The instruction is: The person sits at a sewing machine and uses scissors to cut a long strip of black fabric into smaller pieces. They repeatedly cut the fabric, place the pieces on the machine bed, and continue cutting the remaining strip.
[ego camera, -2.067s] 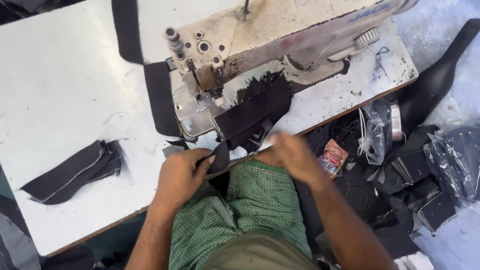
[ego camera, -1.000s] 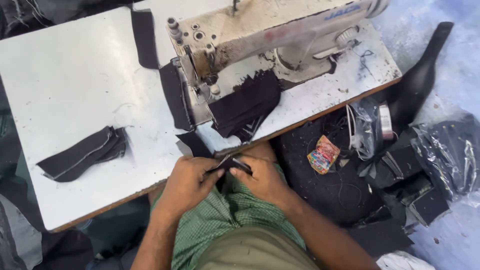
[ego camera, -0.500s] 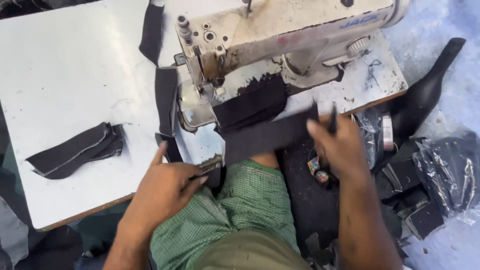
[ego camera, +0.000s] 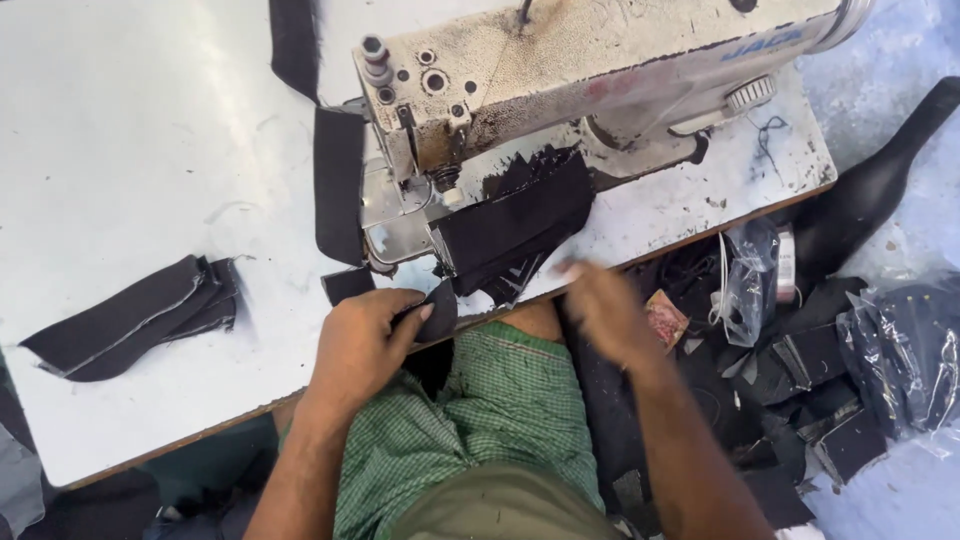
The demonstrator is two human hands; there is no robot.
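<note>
Clear plastic bags point(ego camera: 905, 350) beside table point(ego camera: 120, 150)

Bright, even daylight washes the white table point(ego camera: 130, 130) with soft shadows; the right hand point(ego camera: 600, 310) is motion-blurred.

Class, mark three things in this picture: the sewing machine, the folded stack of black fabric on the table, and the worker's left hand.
sewing machine point(ego camera: 560, 75), head view, top of its body.
folded stack of black fabric point(ego camera: 130, 318), head view, middle of the top piece.
left hand point(ego camera: 362, 345), head view, back of the hand.

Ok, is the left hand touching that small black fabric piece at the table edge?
Touching. The head view shows the left hand with fingers curled over the small black fabric piece.
</note>
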